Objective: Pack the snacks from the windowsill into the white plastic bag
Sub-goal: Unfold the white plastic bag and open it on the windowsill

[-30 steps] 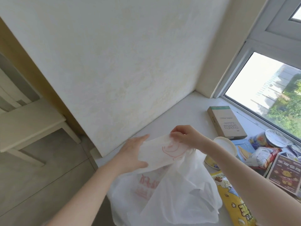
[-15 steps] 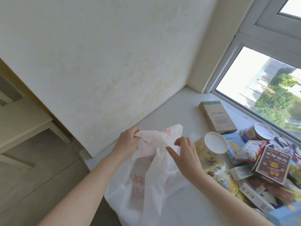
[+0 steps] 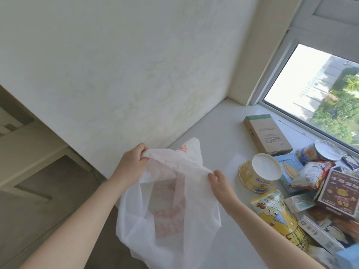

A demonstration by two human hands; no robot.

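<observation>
Both hands spreading the bag's mouth

The left hand [image 3: 132, 165] has its fingers curled tight round the rim of the white plastic bag [image 3: 167, 216], and the right hand [image 3: 220, 184] pinches the opposite rim, probably to pull the mouth open for loading. The bag hangs at the near left edge of the windowsill [image 3: 223, 136]; the snacks [image 3: 303, 183] lie heaped to the right, unpacked.

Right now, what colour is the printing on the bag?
Faded red-orange on the white plastic bag, head view.
</observation>
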